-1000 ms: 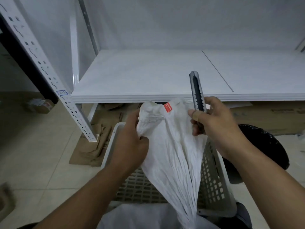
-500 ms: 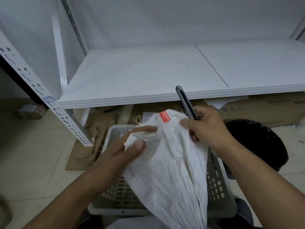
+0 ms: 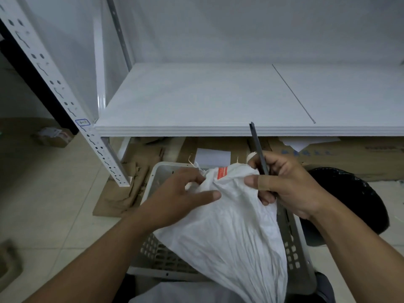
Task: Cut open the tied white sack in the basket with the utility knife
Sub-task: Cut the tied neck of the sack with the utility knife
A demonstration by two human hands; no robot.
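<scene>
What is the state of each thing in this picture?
sack: top bunched, gripped by both hands, lifted over the basket
knife: in right hand, pointing up; blade not visible
basket: upright on floor
left hand: pinching sack
right hand: shut on knife and sack

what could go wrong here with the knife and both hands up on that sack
1. The right hand holds the utility knife and pinches the white sack at once, so its grip on the knife may be loose and could slip.
2. The left hand grips the sack top close to the knife hand; a cut made towards it might nick the fingers.
3. The sack is lifted above the basket, held only by cloth, so it may sag or shift mid-cut.
</scene>
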